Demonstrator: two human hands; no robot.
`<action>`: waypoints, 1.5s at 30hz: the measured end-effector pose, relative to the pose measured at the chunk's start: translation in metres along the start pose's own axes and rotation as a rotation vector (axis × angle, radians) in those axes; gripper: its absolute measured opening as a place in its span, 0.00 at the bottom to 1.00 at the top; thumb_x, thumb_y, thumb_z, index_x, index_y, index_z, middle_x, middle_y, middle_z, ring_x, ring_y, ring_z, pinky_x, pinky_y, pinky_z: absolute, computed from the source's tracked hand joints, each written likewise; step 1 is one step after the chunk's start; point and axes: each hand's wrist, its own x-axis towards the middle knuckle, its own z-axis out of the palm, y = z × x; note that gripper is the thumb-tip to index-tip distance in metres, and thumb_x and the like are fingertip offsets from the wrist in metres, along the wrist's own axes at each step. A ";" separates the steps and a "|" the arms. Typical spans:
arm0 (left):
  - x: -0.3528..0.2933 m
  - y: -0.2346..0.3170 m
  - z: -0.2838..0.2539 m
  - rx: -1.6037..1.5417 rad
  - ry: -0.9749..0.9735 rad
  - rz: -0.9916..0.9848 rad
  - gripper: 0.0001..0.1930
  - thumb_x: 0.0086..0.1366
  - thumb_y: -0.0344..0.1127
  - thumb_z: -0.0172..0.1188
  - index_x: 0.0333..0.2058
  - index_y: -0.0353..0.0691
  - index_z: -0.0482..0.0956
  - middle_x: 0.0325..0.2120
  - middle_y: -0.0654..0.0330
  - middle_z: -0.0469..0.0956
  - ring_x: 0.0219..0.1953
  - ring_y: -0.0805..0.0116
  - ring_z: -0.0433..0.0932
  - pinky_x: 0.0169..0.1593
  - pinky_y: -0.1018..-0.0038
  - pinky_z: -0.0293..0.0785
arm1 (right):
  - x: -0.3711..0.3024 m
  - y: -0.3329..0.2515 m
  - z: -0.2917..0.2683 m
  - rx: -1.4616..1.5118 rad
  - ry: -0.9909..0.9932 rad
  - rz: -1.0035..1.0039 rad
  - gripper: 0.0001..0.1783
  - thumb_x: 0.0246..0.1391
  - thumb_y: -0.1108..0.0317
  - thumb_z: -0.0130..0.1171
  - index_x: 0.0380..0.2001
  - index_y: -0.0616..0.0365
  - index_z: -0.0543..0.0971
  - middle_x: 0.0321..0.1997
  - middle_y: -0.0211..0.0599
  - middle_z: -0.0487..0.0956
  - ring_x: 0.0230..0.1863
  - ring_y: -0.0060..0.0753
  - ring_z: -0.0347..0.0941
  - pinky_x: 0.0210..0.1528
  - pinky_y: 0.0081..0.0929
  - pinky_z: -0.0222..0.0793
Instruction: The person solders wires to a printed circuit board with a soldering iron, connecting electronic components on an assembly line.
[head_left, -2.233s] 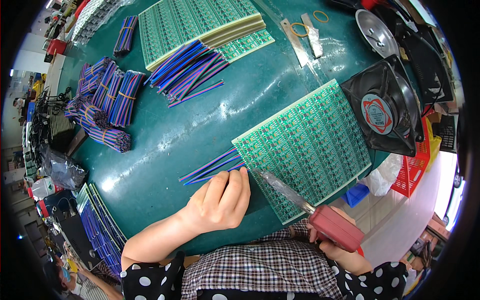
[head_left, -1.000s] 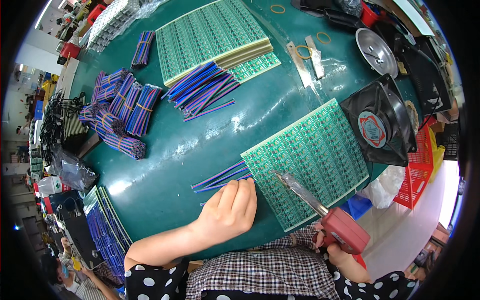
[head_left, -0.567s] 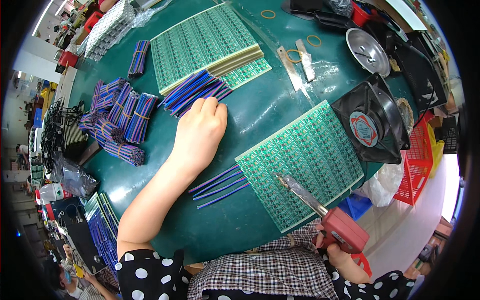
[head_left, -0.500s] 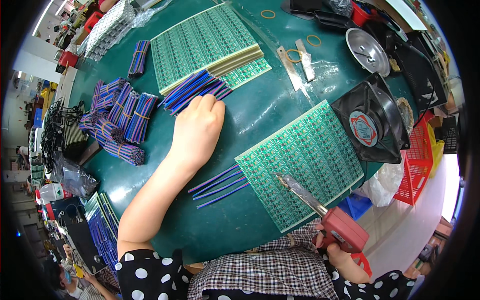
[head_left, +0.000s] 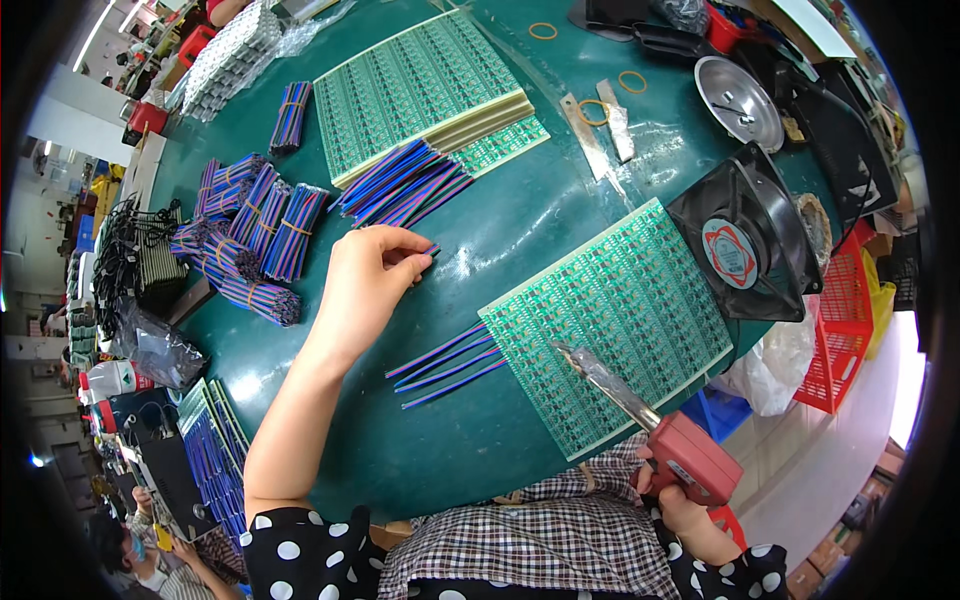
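Left hand (head_left: 362,278), center-left of the frame: thumb and forefinger pinched together on a wire (head_left: 432,250), only a short dark end of it showing at the fingertips, the rest hidden. Right hand (head_left: 684,510), lower right: fingers wrapped round the handle of a soldering gun (head_left: 695,460), red body, metal barrel aimed to the upper left, its tip over a green circuit-board panel (head_left: 610,325) at center right; contact between tip and panel cannot be told. Several blue-and-red wires (head_left: 450,366) lie side by side at the panel's left edge. Above the left hand, upper center: one heap of loose multicolored wires (head_left: 400,185), against the front of a stack of green panels (head_left: 420,90). Upper left: banded wire bundles (head_left: 292,232), grouped. Right of the panel: one black fan (head_left: 745,235), standing on edge. Upper right: one round metal dish (head_left: 715,88); nearer the center, rubber bands (head_left: 632,91) and two flat metal strips (head_left: 620,135). Support: green worktop (head_left: 350,450), glossy.
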 end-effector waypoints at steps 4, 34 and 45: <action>-0.004 0.000 0.002 0.123 0.079 0.077 0.07 0.56 0.22 0.62 0.35 0.27 0.81 0.24 0.58 0.80 0.26 0.77 0.77 0.31 0.80 0.73 | 0.001 -0.002 0.003 -0.015 -0.021 0.012 0.51 0.41 0.55 0.76 0.60 0.75 0.60 0.37 0.43 0.79 0.26 0.27 0.76 0.25 0.18 0.70; -0.098 0.001 0.070 0.812 0.227 0.959 0.16 0.40 0.25 0.59 0.33 0.27 0.80 0.27 0.56 0.75 0.25 0.67 0.75 0.28 0.78 0.73 | 0.017 -0.005 -0.004 -0.417 -0.295 -0.149 0.40 0.43 0.59 0.73 0.55 0.70 0.68 0.25 0.31 0.82 0.25 0.26 0.81 0.30 0.19 0.74; -0.099 0.004 0.069 0.755 0.195 0.886 0.17 0.43 0.25 0.58 0.36 0.28 0.80 0.29 0.56 0.75 0.26 0.68 0.76 0.27 0.77 0.72 | 0.017 -0.007 -0.001 -0.410 -0.255 -0.135 0.40 0.43 0.58 0.73 0.54 0.70 0.69 0.25 0.30 0.83 0.26 0.25 0.81 0.30 0.19 0.74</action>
